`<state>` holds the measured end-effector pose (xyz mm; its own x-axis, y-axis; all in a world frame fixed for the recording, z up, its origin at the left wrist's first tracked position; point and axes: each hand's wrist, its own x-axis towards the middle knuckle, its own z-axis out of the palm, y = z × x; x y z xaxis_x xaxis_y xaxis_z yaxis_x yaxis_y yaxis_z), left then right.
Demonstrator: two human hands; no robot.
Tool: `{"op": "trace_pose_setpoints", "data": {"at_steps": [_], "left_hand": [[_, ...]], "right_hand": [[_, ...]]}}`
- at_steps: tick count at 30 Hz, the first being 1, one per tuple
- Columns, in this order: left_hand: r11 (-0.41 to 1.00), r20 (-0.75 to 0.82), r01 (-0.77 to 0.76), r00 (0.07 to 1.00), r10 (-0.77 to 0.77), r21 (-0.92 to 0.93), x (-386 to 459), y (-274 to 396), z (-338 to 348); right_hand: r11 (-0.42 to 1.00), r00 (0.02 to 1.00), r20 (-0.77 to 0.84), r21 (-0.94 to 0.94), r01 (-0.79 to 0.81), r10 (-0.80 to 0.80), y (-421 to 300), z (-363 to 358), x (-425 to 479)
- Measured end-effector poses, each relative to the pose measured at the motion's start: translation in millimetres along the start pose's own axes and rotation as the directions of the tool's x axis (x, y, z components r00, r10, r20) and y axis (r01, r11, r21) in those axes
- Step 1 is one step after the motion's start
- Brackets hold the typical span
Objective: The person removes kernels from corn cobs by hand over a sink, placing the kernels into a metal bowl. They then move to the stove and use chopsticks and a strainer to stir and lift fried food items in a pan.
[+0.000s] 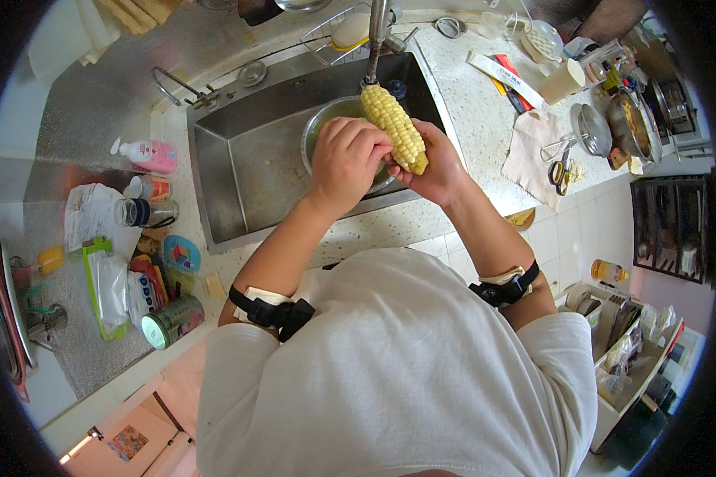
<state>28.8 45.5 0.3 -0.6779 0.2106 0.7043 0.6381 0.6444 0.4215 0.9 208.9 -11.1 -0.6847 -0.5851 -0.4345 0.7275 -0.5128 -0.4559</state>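
Observation:
My right hand [434, 166] holds a husked ear of pale yellow corn [395, 128] by its lower end, tilted with its far tip just under the spout of the metal faucet [377, 42]. My left hand [347, 161] is at the cob's left side, thumb and fingertips pinched together close to the kernels; whether something thin is between them I cannot tell. Below both hands a round metal bowl [308, 128] stands in the stainless steel sink [244, 173], its contents mostly hidden by my hands and the corn.
A wire rack [328, 53] stands behind the sink, and a small tap [200, 98] at its back left. Right on the counter lie a cloth [522, 155], scissors [559, 176] and a strainer [593, 131]. A pink pump bottle [152, 156], jars and packets stand at left.

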Motion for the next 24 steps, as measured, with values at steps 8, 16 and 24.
{"op": "trace_pose_setpoints", "data": {"at_steps": [8, 16, 24], "left_hand": [[0.998, -0.021, -0.003, 1.0, 0.002, -0.067, -4, -15, -16], [0.988, -0.016, -0.028, 1.0, 0.026, -0.149, -2, -8, -19], [0.975, 0.073, 0.031, 0.997, -0.015, -0.22, -10, -2, -14]], "right_hand": [[0.997, 0.999, 0.052, 0.076, 0.011, -0.015, 11, 13, -1], [0.995, 0.995, -0.022, 0.026, 0.099, -0.098, 21, 21, -8], [0.984, 0.981, -0.077, -0.018, 0.179, -0.18, 29, 27, -16]]}}
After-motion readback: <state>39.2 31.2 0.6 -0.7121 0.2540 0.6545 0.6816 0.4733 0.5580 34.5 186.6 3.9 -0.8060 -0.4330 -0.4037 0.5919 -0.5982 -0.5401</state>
